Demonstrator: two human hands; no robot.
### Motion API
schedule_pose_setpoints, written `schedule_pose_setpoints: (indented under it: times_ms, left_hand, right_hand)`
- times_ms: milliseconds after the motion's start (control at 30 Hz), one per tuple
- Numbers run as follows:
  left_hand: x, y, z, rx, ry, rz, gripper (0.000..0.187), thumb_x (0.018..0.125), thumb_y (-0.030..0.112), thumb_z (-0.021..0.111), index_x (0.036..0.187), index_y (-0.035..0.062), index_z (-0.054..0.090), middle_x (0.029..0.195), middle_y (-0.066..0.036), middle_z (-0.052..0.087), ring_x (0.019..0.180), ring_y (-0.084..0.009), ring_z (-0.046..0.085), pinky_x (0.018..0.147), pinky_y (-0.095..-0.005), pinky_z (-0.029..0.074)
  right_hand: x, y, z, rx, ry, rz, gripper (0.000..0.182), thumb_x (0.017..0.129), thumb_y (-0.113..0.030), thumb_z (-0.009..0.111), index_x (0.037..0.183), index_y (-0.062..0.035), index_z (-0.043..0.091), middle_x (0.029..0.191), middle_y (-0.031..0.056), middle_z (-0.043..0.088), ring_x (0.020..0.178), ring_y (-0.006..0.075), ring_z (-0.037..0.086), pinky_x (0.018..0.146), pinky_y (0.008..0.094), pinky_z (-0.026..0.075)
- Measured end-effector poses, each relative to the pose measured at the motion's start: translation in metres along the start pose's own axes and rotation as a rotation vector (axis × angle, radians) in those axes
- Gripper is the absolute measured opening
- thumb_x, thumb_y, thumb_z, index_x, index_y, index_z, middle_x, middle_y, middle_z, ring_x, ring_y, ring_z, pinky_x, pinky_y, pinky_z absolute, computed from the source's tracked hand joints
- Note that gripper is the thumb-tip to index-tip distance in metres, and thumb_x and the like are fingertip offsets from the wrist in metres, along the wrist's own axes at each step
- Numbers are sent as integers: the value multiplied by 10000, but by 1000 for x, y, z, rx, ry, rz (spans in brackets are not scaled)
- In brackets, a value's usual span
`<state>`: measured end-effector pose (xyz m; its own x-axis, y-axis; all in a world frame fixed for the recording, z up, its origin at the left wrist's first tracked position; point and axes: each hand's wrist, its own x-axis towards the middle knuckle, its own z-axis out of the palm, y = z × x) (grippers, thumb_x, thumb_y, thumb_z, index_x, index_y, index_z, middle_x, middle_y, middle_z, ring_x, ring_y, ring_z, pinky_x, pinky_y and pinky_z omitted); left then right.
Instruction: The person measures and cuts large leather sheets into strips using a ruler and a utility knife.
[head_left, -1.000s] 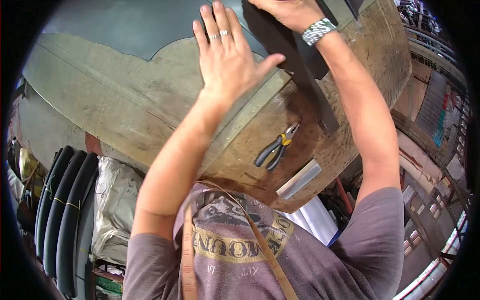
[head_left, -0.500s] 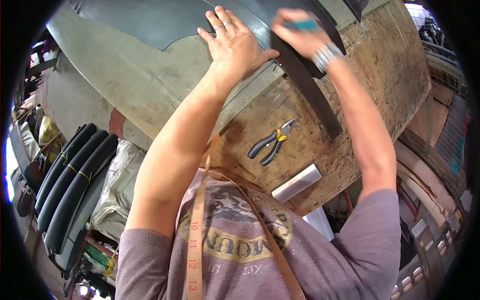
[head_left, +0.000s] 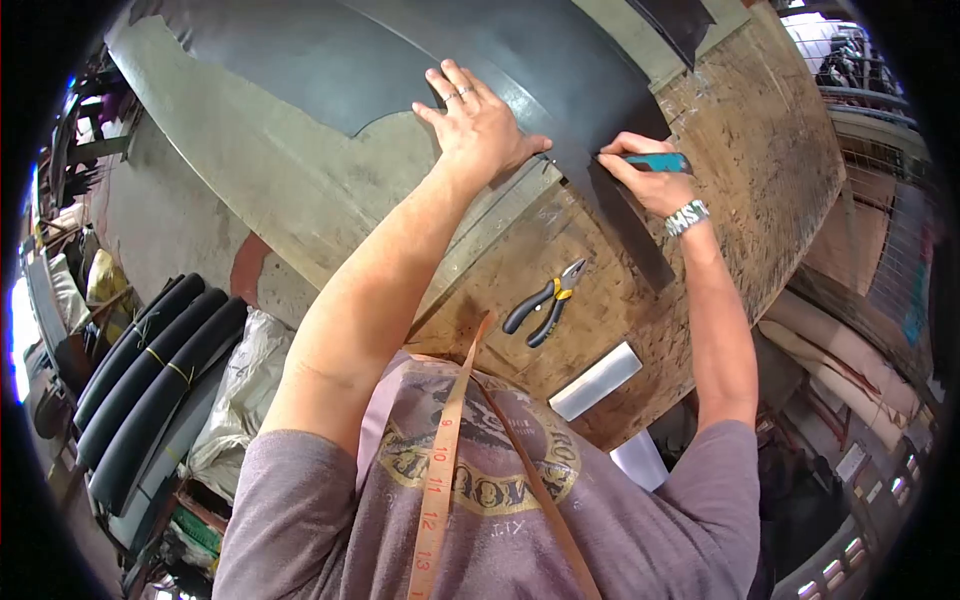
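Note:
A dark leather sheet (head_left: 330,55) spreads over the far part of the table, with a narrow strip of it (head_left: 630,225) running toward me. My left hand (head_left: 480,125) lies open on the sheet's near edge, fingers spread and thumb stretched toward the strip. Closed around a teal-handled utility knife (head_left: 660,162), my right hand (head_left: 650,188) rests at the strip's right side. The knife's front end is by the leather, but I cannot make out the blade. Pliers (head_left: 545,303) with black and yellow handles lie nearer to me, touched by neither hand.
A metal bar (head_left: 595,381) lies near the front edge of the worn wooden board (head_left: 765,150). A greenish-grey surface (head_left: 260,150) adjoins the board at left. Black rolls (head_left: 150,370) stand lower left. A tape measure (head_left: 437,470) hangs down my shirt.
My right hand, blurred before at the far side of the leather, has come toward me with the utility knife and is now sharp. My left hand stays on the leather. The whole view has shifted slightly.

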<state>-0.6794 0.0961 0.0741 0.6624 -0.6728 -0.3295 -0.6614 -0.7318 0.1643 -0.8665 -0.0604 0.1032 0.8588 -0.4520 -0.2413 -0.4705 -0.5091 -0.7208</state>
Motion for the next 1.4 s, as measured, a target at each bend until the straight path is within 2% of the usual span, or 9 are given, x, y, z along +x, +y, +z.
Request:
schedule_pose_setpoints:
  times_ms: [100, 300, 400, 767, 967, 1033, 1067, 1333, 1400]
  left_hand:
    - [-1, -2, 0, -18, 25, 24, 1429, 690, 762, 763, 1505, -229, 134, 1612, -405, 91, 1514, -554, 73, 1122, -741, 232]
    - [-6, -4, 3, 4, 63, 76, 1394, 710, 782, 726, 1496, -230, 178, 1604, -405, 129, 1507, -562, 93, 1106, -742, 262]
    - [-6, -9, 0, 115, 69, 113, 1396, 719, 854, 640, 1497, -222, 206, 1594, -402, 166, 1492, -554, 147, 1075, -710, 321]
    - [31, -93, -38, 144, 2, 704, 1118, 779, 762, 667, 1414, -131, 446, 1448, -312, 430, 1372, -428, 395, 1062, -519, 422]
    - [120, -234, -97, 27, -11, 994, 686, 890, 538, 675, 1428, 132, 551, 1429, -168, 518, 1330, -343, 470, 1092, -524, 384]
    - [173, -313, -101, 26, 227, 1034, 668, 916, 557, 637, 1437, 150, 543, 1460, -159, 506, 1396, -361, 425, 1122, -536, 358]
    - [201, -351, -99, -22, 333, 1039, 647, 932, 555, 616, 1433, 152, 547, 1475, -146, 503, 1433, -363, 392, 1143, -537, 337]
    - [362, -648, -217, 107, 430, 319, 728, 972, 590, 525, 1567, 194, 386, 1625, -163, 324, 1514, -394, 253, 1211, -576, 217]
    - [377, -672, -207, 143, 466, 361, 735, 980, 587, 513, 1577, 184, 363, 1634, -171, 302, 1516, -414, 232, 1209, -591, 205]
  right_hand:
    - [-26, 22, -17, 224, 187, 24, 168, 959, -191, 637, 1016, -53, 713, 881, 55, 716, 801, 161, 672, 753, 321, 512]
    - [-90, 139, -34, -480, 476, 528, 428, 894, -436, 720, 988, -21, 673, 902, 165, 734, 838, 331, 708, 741, 416, 526]
    - [-107, 130, -26, -353, 525, 783, 604, 800, -590, 763, 990, -27, 653, 896, 221, 726, 852, 404, 695, 749, 463, 523]
    - [-155, 50, 12, -434, 830, 683, 571, 920, -470, 687, 1295, -42, 641, 1293, 200, 645, 1226, 377, 570, 1037, 467, 452]
    - [-195, -176, 163, -192, 968, 981, 453, 1011, -268, 638, 1352, 29, 600, 1328, 188, 653, 1255, 273, 605, 1068, 385, 455]
    - [-198, -193, 240, 461, 1097, 851, 435, 1041, -230, 598, 1367, 58, 568, 1319, 190, 648, 1205, 260, 616, 1036, 383, 486]
    - [-203, -189, 278, 157, 1074, 842, 437, 1048, -221, 591, 1369, 73, 553, 1320, 201, 639, 1178, 263, 623, 1029, 371, 490]
    - [-38, -333, 386, 173, 1023, 827, 425, 1022, -246, 636, 1325, 49, 588, 1320, 185, 637, 1180, 269, 615, 1008, 367, 474]
    - [2, -360, 390, -5, 985, 766, 448, 1016, -258, 642, 1332, 53, 581, 1325, 193, 634, 1200, 282, 606, 1025, 384, 464]
